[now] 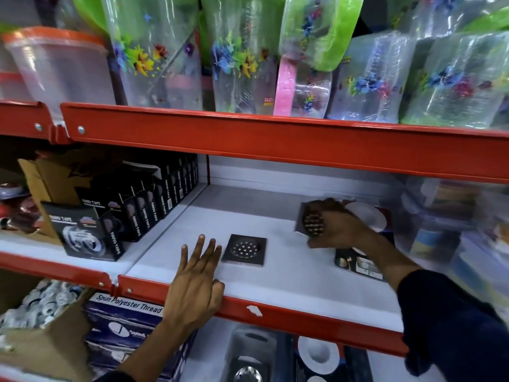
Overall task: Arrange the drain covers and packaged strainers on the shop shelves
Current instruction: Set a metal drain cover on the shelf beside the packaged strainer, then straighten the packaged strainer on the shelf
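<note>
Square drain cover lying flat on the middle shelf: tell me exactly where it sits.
In the head view, the square drain cover lies flat on the white middle shelf near its front edge, just right of the left hand and left of the right hand.

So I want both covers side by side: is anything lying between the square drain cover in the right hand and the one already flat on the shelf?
Nothing visible does. Bare white shelf separates the held square metal drain cover in the right hand from the flat square perforated cover.

We see one square perforated drain cover (244, 250) flat on shelf; second drain cover (309, 221) tilted, held.
</note>
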